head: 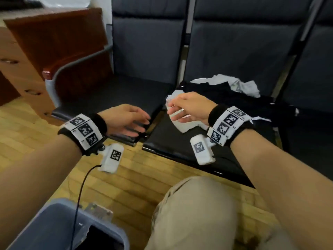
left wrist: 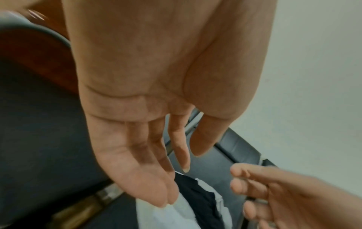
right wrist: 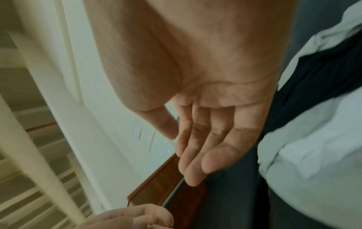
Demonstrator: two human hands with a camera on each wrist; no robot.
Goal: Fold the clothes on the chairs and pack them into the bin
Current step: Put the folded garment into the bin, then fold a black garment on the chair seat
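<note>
A heap of black and white clothes (head: 225, 94) lies on the middle chair seat (head: 167, 141). A white garment (head: 185, 126) spreads from it toward the seat's front left corner. My right hand (head: 173, 110) hovers over that white garment with straight, relaxed fingers and grips nothing; in the right wrist view the right hand (right wrist: 186, 155) is bare, beside white cloth (right wrist: 313, 155) and black cloth (right wrist: 313, 74). My left hand (head: 142, 123) is open over the front right corner of the left chair seat (head: 108, 98). The left wrist view shows the left hand (left wrist: 182, 170) empty. The blue-grey bin (head: 45, 228) stands at the lower left.
A dark item (head: 100, 237) lies inside the bin. A grey metal armrest (head: 75, 65) and a reddish wooden cabinet (head: 59, 42) flank the left chair. My knee in beige trousers (head: 194, 213) is in front of the seats. A black cable (head: 81, 192) hangs over the wooden floor.
</note>
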